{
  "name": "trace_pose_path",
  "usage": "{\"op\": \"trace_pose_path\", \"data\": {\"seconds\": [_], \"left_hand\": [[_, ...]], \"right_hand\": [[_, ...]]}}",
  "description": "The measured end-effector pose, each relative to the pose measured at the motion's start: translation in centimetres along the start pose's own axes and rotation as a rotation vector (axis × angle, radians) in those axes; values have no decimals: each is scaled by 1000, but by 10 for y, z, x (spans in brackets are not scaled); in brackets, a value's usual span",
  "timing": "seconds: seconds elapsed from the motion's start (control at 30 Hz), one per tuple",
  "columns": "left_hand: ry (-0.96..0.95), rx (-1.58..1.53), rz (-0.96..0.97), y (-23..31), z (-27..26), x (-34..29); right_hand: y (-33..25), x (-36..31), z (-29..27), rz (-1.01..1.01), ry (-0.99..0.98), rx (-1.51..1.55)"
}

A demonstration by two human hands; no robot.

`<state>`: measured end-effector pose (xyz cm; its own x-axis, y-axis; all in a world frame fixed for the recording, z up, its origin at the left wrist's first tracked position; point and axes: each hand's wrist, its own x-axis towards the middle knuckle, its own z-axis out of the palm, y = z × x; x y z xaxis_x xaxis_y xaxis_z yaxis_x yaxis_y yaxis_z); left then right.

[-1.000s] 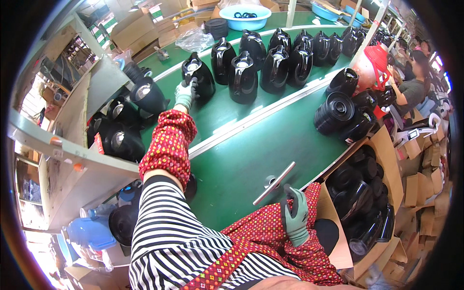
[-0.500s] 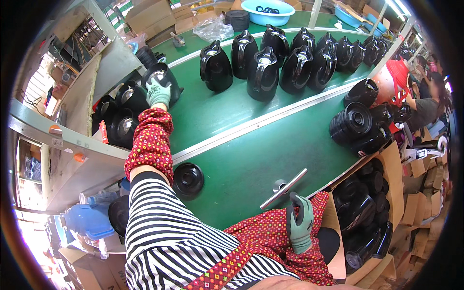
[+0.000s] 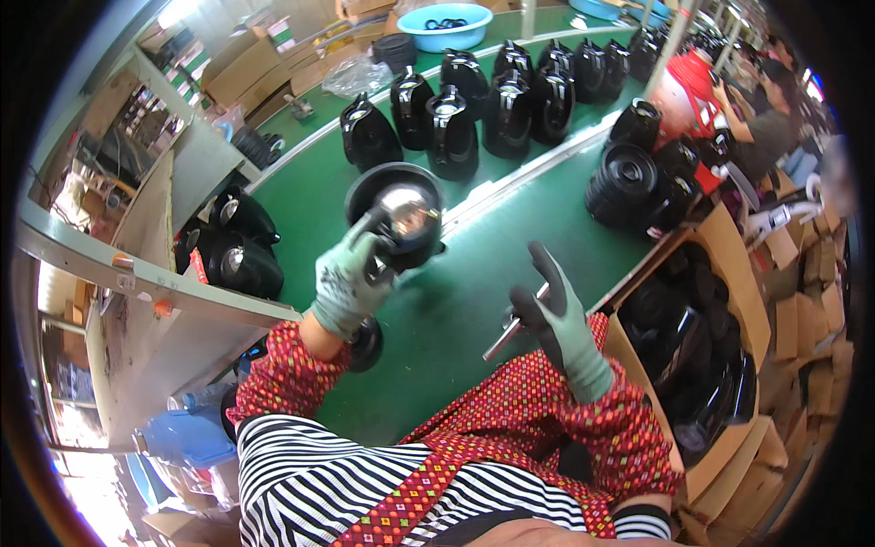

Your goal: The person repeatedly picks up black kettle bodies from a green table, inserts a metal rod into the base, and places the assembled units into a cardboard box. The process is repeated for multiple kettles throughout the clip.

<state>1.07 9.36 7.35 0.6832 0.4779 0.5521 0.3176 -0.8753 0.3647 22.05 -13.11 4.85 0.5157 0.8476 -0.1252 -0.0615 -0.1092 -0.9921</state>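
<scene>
My left hand, in a grey-green glove, grips a black vacuum jug over the green bench. The jug is tipped so that its open round end faces me, with a shiny silver liner showing inside. My right hand, gloved alike, is raised with fingers apart and nothing in it. Just beside it a metal T-shaped tool stands on the bench, partly hidden by the fingers. A round black part lies partly behind my left wrist. More black jugs lie on their sides at the left.
Several upright black jugs stand in rows beyond a pale rail. At the right are stacked black discs and a cardboard box of black parts. A blue basin sits far back. A person is at the far right.
My left hand has brought the jug from the left side toward the middle, turning its open end to me. My right hand has risen from my lap to beside the metal tool, fingers spreading.
</scene>
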Motion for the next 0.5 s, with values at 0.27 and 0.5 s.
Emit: {"op": "trace_pose_path", "data": {"seconds": [0.27,0.5], "left_hand": [[-312,-221,534,119,5,-12],[-304,-952,-537,109,59,-18]], "right_hand": [[19,-26,-33,-39,-35,410],[24,-134,-110,-60,-79,626]]}}
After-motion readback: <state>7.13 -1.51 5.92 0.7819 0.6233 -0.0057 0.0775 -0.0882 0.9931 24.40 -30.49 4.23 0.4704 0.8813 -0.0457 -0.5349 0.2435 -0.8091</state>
